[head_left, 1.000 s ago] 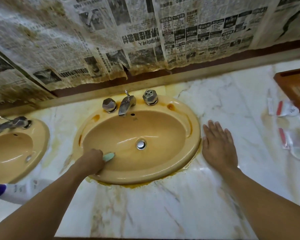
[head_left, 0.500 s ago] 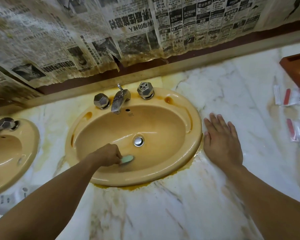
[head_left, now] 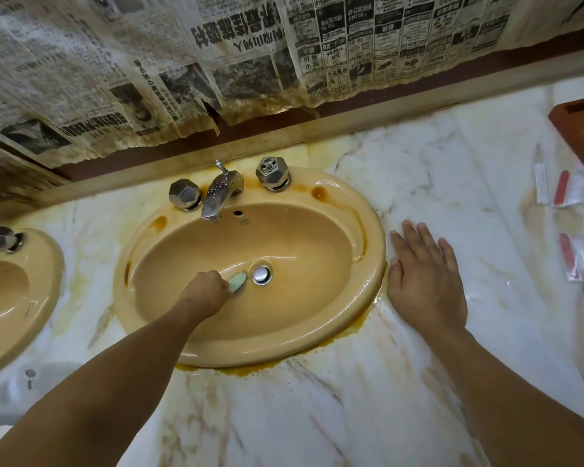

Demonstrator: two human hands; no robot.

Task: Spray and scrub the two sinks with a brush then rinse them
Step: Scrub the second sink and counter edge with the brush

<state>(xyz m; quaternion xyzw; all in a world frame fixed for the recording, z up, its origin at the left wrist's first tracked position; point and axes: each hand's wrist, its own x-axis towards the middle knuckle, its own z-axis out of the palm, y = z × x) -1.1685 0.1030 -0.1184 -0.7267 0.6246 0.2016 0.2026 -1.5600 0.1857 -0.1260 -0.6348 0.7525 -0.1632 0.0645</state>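
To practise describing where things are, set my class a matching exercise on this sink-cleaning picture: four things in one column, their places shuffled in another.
Things
1. brush
2. right hand
3. newspaper
4. tap

Places
A. flat on the counter
B. hung up behind the counter
C. in the left hand, next to the drain
D. on the sink rim, between two knobs

Pairs: 1-C, 2-A, 3-B, 4-D
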